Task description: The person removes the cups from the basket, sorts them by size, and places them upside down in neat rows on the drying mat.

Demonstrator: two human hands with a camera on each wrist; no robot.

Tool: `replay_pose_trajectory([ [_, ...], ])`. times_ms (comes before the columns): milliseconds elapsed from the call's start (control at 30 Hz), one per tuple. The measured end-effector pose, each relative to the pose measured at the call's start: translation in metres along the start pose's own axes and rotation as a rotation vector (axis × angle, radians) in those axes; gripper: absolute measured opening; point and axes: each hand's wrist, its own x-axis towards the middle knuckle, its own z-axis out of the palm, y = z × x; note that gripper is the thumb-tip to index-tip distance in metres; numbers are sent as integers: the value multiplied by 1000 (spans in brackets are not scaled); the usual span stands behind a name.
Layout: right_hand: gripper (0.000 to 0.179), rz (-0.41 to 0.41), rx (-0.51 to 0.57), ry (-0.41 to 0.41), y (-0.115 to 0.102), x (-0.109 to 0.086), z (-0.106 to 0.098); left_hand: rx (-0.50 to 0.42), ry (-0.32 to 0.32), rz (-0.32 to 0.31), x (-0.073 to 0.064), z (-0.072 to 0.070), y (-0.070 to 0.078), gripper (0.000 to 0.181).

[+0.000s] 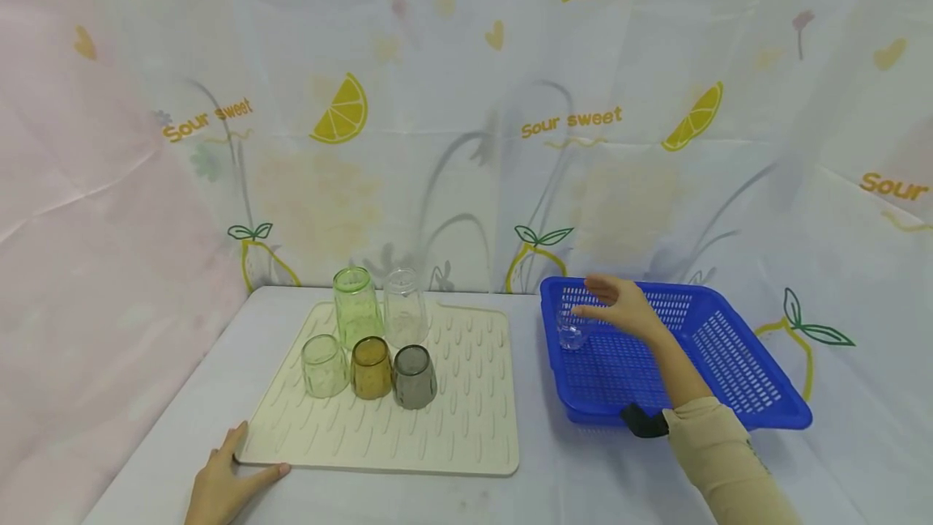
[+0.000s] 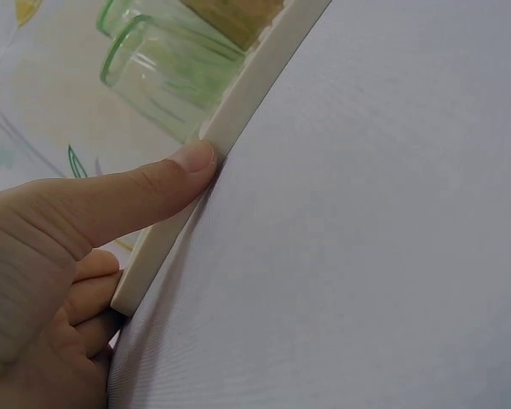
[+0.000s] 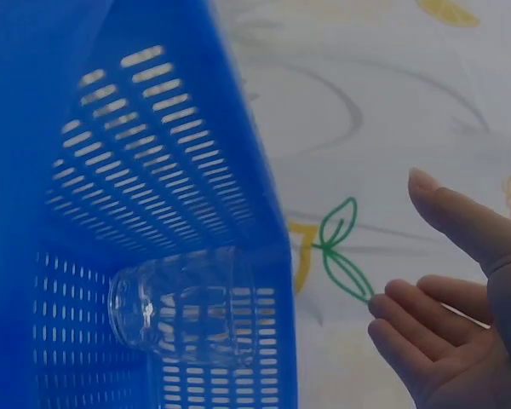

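At the near left corner of the cream drying mat, my left hand rests with its thumb along the front edge and its fingers by the left side. Over the back left part of the blue basket, my right hand is spread and holds nothing. Just below it in the basket stands a clear glass, partly hidden by the hand in the head view. The right wrist view shows this clear glass close to the basket wall, apart from the fingers.
On the mat stand a tall green glass, a tall clear glass, a short pale green glass, an amber glass and a grey glass. A lemon-print curtain hangs behind the white table.
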Motion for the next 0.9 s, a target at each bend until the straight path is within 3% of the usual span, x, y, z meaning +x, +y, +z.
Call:
replay_pose_trajectory([
  [400,77,60,-53,-20,24,12,-4,-2,-6,0,0,-1,1,110],
  [667,84,157,-119,-135,38,20,-7,8,7,2,-1,0,1,109],
  [900,87,194,-139,-207,46,23,-4,9,13,3,0,0,0,109],
])
